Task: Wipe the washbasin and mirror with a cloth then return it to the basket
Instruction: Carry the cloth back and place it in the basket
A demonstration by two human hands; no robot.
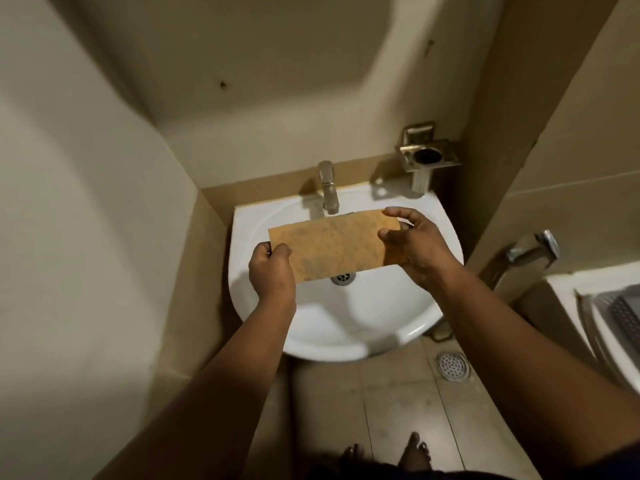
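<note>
Left hand (272, 268) pinches the left edge of the cloth (332, 245), fingers curled round it. Right hand (410, 242) pinches the right end between thumb and fingers. Orange-brown cloth held flat and stretched between both hands, in the air over the washbasin (263, 306), partly covering the drain (343, 278). Tap (328, 187) at the back rim just behind the cloth. Metal holder (426, 157) on the wall right of the tap. Floor drain (453, 365) on the tiled floor below the basin. Bare toes (414, 446) at the bottom edge. Perforated basket (623, 313) at far right, well apart from the cloth
</note>
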